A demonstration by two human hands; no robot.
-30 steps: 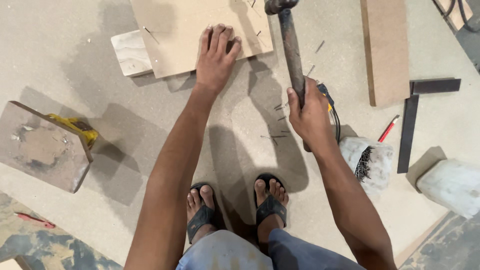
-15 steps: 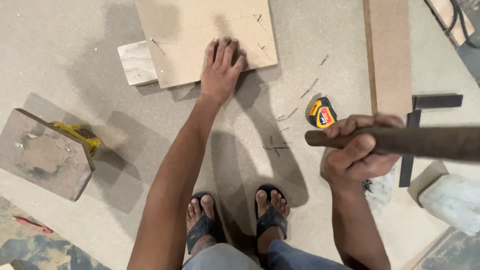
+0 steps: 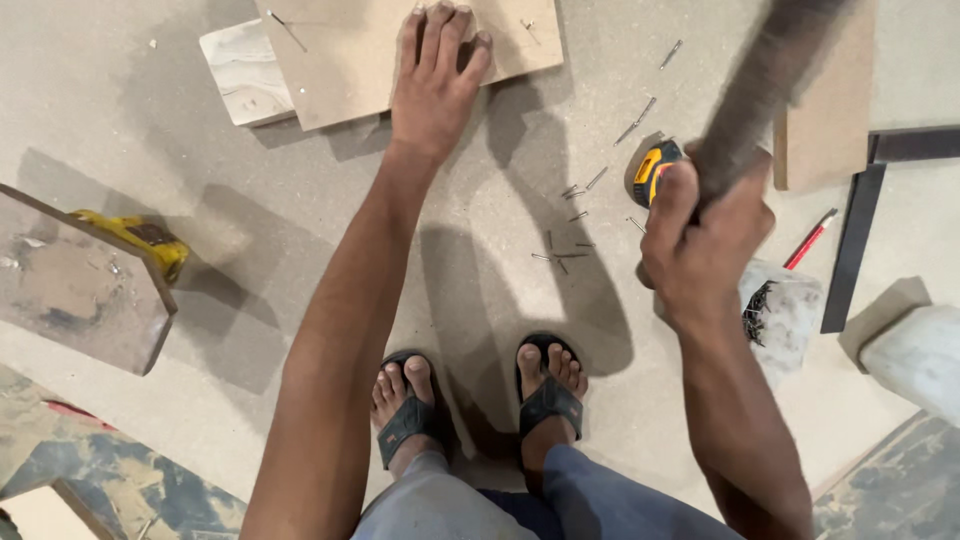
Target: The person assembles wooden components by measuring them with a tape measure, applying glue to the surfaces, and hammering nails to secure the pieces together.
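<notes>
The left hand (image 3: 435,85) lies flat, palm down with fingers spread, on the near edge of a pale wooden board (image 3: 350,60) that rests on the floor at the far side of the scene; it presses on the board rather than gripping it. The right hand (image 3: 700,245) is closed in a full fist around the dark handle of a hammer (image 3: 765,85), which slants up and to the right and is blurred; its head is out of view. A small pale wood block (image 3: 240,75) lies just left of the board, partly under its corner. Loose nails (image 3: 575,225) are scattered on the grey floor (image 3: 250,220) between the two hands. A yellow and black tape measure (image 3: 652,170) sits just beyond the right hand, partly hidden by it. To the right, a second strip of board (image 3: 820,130) lies beside a black try square (image 3: 860,220), with a red pencil (image 3: 812,238) near it. A white plastic bag (image 3: 785,315) with dark contents lies just right of the right wrist, and a pale block (image 3: 915,355) sits at the far right edge. At the left, a worn, stained panel (image 3: 75,290) stands tilted, with a yellow tool (image 3: 135,238) behind it. Both feet wear dark sandals (image 3: 545,400) near the bottom centre.
</notes>
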